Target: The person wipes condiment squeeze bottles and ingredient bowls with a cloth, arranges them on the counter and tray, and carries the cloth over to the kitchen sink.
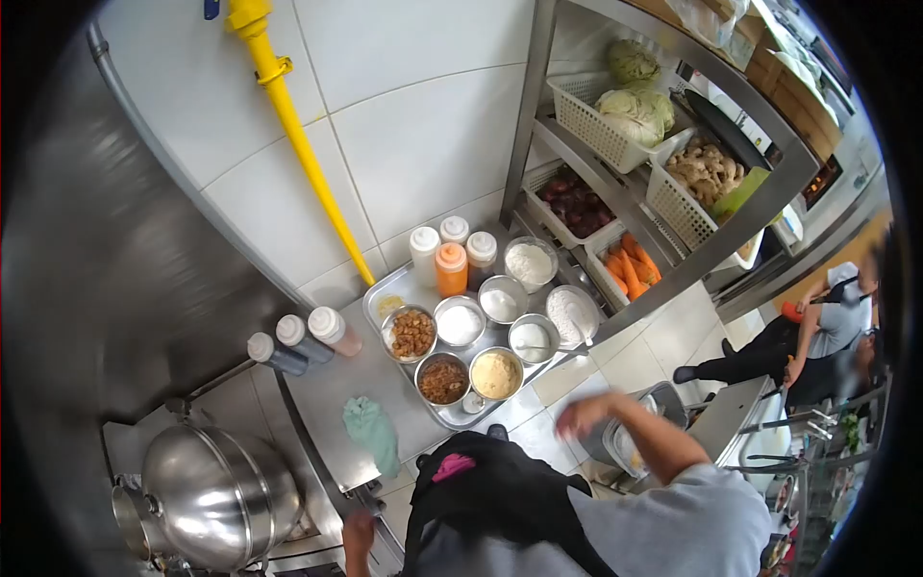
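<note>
My right hand (585, 415), somewhat smeared by motion, hangs in the air to the right of a metal tray (452, 419). Its fingers look loose and apart, with nothing seen in them. Down by the counter's front edge is my left hand (358, 531), whose fingers I cannot make out. On the tray stand several metal bowls, among them one with brown chunks (412, 334), one with dark brown bits (443, 379), one with pale yellow powder (496, 373) and one with white powder (459, 321). A crumpled green cloth (371, 435) lies on the counter, nearer my left hand.
Squeeze bottles stand on the tray, one of them orange (451, 270), and more dark bottles (291, 333) at left. A large domed metal lid (219, 498) is at lower left. The shelf (663, 288) holds vegetable baskets. A bin (663, 409) and another person (817, 327) are at right.
</note>
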Demonstrator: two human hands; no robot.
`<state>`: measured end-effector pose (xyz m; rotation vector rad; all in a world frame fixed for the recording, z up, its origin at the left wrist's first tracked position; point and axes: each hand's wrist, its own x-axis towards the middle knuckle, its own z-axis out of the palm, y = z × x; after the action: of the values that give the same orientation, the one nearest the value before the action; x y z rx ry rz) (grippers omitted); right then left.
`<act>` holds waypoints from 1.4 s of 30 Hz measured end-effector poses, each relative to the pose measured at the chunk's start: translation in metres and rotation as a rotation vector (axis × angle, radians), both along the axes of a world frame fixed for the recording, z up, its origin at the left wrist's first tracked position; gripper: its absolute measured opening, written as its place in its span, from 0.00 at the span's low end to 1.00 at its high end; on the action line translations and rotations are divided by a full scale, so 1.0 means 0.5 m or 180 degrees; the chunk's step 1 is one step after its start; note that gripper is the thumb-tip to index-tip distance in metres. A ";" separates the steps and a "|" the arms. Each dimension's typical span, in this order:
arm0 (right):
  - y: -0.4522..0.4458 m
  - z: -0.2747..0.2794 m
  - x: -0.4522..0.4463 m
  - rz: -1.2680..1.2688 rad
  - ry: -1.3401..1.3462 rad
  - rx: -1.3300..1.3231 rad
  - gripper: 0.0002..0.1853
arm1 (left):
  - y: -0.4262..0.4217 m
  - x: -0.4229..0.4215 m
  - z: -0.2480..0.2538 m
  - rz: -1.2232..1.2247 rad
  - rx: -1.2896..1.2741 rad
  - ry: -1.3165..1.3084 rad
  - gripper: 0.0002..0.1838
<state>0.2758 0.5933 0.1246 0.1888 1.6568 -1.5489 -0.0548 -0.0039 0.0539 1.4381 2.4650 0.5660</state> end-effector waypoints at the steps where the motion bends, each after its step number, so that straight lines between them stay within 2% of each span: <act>1: 0.053 0.108 -0.098 -0.0721 0.0099 -0.0030 0.19 | 0.078 -0.020 0.054 0.1098 0.0219 -0.0804 0.15; 2: 0.097 0.155 -0.172 -0.1052 0.0769 0.0502 0.16 | 0.190 -0.033 0.167 0.1628 0.0147 -0.1322 0.16; 3: 0.095 0.253 -0.249 -0.1756 0.1260 0.1732 0.16 | 0.241 -0.062 0.158 0.1528 0.0276 -0.1165 0.18; 4: 0.129 0.261 -0.318 -0.2088 0.2065 0.2160 0.16 | 0.279 -0.093 0.132 0.1368 0.0486 -0.0947 0.26; 5: 0.156 0.277 -0.382 -0.2381 0.2097 0.2870 0.16 | 0.314 -0.118 0.109 0.1218 0.0380 -0.0628 0.31; 6: 0.186 0.266 -0.434 -0.2671 0.2268 0.3368 0.24 | 0.369 -0.131 0.122 0.1059 0.0273 -0.0307 0.36; 8: 0.221 0.241 -0.518 -0.3279 0.1894 0.3766 0.40 | 0.425 -0.147 0.090 0.0842 -0.0220 0.0248 0.43; 9: 0.250 0.203 -0.545 -0.3277 0.1934 0.3766 0.40 | 0.446 -0.140 0.103 0.0860 -0.0197 0.0269 0.43; 11: 0.294 0.133 -0.587 -0.3228 0.1434 0.3338 0.51 | 0.472 -0.127 0.140 0.0921 -0.0823 0.0191 0.45; 12: 0.291 0.131 -0.597 -0.3137 0.1322 0.3312 0.54 | 0.472 -0.135 0.137 0.0936 -0.0813 0.0202 0.45; 15: 0.284 0.118 -0.615 -0.3240 0.1260 0.3224 0.53 | 0.458 -0.143 0.110 0.0924 -0.1051 0.0026 0.44; 19: 0.270 0.126 -0.606 -0.3396 0.1321 0.3309 0.50 | 0.435 -0.129 0.085 0.1024 -0.0749 -0.0021 0.40; 21: 0.257 0.136 -0.608 -0.3328 0.1269 0.3346 0.52 | 0.432 -0.120 0.080 0.1069 -0.0661 0.0034 0.38; 23: 0.223 0.165 -0.608 -0.3482 0.1977 0.4984 0.49 | 0.440 -0.117 0.099 0.1043 -0.0667 0.0057 0.39; 24: 0.183 0.227 -0.604 -0.3120 0.2189 0.5481 0.44 | 0.442 -0.119 0.097 0.1069 -0.0652 0.0048 0.39; 25: 0.169 0.238 -0.621 -0.3093 0.2203 0.5477 0.44 | 0.440 -0.116 0.093 0.1089 -0.0621 0.0050 0.38; 27: 0.139 0.240 -0.645 -0.2555 0.2420 0.4437 0.39 | 0.432 -0.108 0.088 0.1099 -0.0615 0.0037 0.37; 28: 0.121 0.240 -0.665 -0.2362 0.1987 0.4588 0.36 | 0.435 -0.109 0.088 0.1073 -0.0630 0.0049 0.37; 29: 0.117 0.232 -0.674 -0.2355 0.1984 0.4588 0.36 | 0.438 -0.109 0.092 0.1050 -0.0644 0.0067 0.37; 31: 0.115 0.223 -0.691 -0.2119 0.1402 0.4480 0.32 | 0.442 -0.105 0.102 0.1066 -0.0682 0.0076 0.37; 36: 0.104 0.233 -0.684 -0.2187 0.1505 0.4340 0.33 | 0.423 -0.108 0.082 0.1063 -0.0460 0.0119 0.37; 39: 0.104 0.252 -0.667 -0.2132 0.1606 0.4340 0.35 | 0.418 -0.115 0.085 0.1094 -0.0315 0.0287 0.33; 41: 0.101 0.267 -0.661 -0.2660 0.2051 0.4291 0.38 | 0.404 -0.139 0.077 0.1082 0.0035 -0.0049 0.26; 42: 0.105 0.280 -0.660 -0.2565 0.2109 0.4271 0.38 | 0.393 -0.149 0.068 0.1180 0.0051 -0.0068 0.26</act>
<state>-0.0541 0.6459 0.2648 1.2582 3.2038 -0.6679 -0.1295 0.1928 0.0879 0.9741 2.7308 0.6664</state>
